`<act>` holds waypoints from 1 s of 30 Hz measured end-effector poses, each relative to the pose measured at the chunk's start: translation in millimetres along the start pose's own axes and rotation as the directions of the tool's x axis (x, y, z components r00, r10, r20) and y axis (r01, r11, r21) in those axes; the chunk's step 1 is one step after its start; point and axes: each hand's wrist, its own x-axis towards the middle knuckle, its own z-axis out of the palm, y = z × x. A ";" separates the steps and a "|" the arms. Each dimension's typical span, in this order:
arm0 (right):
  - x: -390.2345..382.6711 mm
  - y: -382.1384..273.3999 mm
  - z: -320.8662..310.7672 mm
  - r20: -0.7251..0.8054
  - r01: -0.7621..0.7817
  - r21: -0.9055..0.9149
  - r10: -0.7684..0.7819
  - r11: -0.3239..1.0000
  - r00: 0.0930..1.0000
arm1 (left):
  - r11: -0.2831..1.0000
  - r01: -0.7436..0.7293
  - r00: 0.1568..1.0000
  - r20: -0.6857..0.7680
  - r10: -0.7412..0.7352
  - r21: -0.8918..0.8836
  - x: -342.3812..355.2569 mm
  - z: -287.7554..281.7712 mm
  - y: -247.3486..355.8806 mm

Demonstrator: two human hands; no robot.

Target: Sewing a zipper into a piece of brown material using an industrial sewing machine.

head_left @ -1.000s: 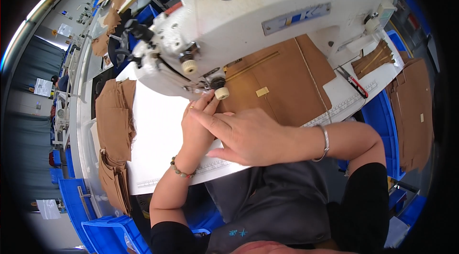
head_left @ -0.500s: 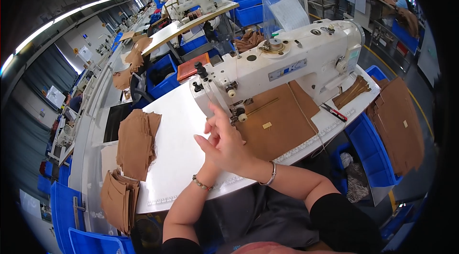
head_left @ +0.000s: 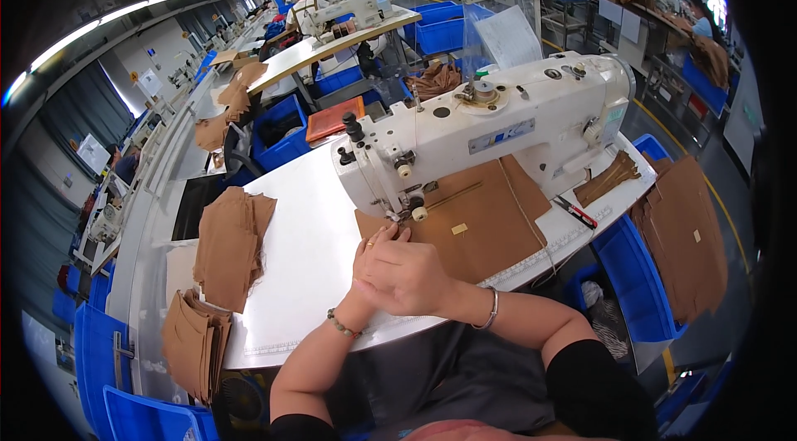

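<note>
White surface [head_left: 307,250] carries a sewing machine [head_left: 452,139], and beneath its overhang lies a brown fabric panel [head_left: 502,229]. At the panel's left side, the right hand [head_left: 407,273] crosses over the left hand [head_left: 377,242]; because they overlap, whether either grip is spread or clenched can't be made out.

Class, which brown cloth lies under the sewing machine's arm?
The flat panel beside the right hand; the brown stacks lie left and right of the machine.
</note>
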 end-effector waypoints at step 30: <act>-142.6 86.0 -244.9 0.095 -0.203 -0.858 0.535 0.472 0.840 | 0.984 0.148 0.917 0.386 -0.098 -0.100 -83.2 -100.4 69.2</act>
